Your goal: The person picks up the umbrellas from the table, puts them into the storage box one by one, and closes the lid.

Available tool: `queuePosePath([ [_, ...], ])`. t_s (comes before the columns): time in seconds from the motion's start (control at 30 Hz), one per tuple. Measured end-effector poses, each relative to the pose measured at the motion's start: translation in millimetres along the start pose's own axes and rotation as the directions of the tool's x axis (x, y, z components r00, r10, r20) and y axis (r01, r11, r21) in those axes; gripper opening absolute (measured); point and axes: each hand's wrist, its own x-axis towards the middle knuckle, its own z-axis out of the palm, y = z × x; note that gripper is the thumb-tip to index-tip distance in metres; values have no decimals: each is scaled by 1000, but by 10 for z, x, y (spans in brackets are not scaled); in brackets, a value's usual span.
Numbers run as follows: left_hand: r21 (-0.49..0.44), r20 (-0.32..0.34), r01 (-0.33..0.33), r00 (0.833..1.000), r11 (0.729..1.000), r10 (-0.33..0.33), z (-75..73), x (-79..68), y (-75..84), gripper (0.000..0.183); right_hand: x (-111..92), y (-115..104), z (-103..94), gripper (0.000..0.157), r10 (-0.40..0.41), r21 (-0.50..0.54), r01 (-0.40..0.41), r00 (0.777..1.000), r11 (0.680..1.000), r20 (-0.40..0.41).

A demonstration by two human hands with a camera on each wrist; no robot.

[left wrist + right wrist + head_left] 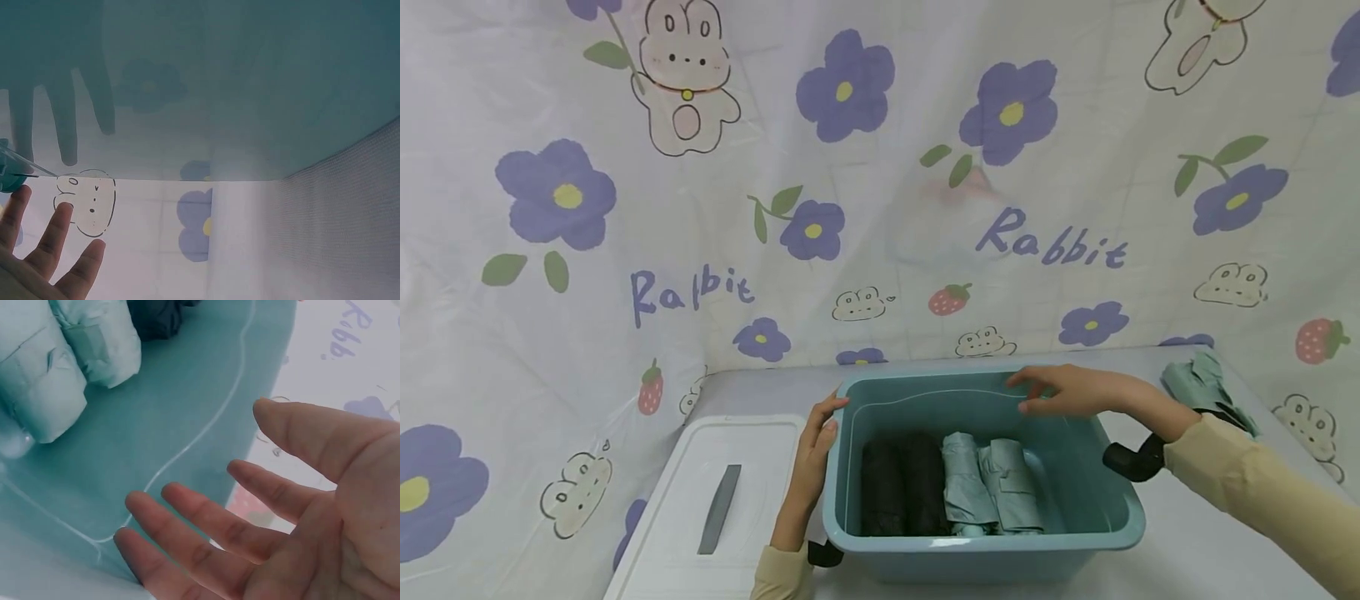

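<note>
The left hand [814, 454] was held upright at the left side of the blue-green storage bin [985, 543], and its fingers were extended and spread apart, with nothing grasped. A fingertip was placed at the rim; how much pressure was applied could not be told. The left forearm was raised from the bottom edge of the head view, beside the bin wall.

The right hand [1075, 392] was held over the far right part of the bin. Its fingers were loosely stretched and separated, the thumb was kept apart from them, and nothing was gripped. The right forearm, covered by a beige sleeve [1255, 483], was reached inward from the right. A black strap [1135, 460] was worn on this wrist.

In the bin, two black fabric rolls [902, 487] were laid side by side in the left part, and next to them two pale green fabric rolls [992, 483] were placed. The right part of the bin floor was left uncovered.

To the left, a white lid [662, 533] with a grey handle [721, 508] was laid flat. At the far right, a pale green bundle [1201, 379] was seen behind the right wrist. The background was formed by a rabbit-and-flower printed curtain [895, 208].
</note>
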Motion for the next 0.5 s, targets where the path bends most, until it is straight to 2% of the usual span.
queuePosePath([
  [0.33,5,-4,4,1000,1000,-4,-8,-3,-35,35,-182,-3,-124,45,-55,129,73,989,989,-138],
  [0.5,14,-4,10,1000,1000,-10,-6,0,-16,35,-273,-5,-162,40,-81,123,116,963,986,-257],
])
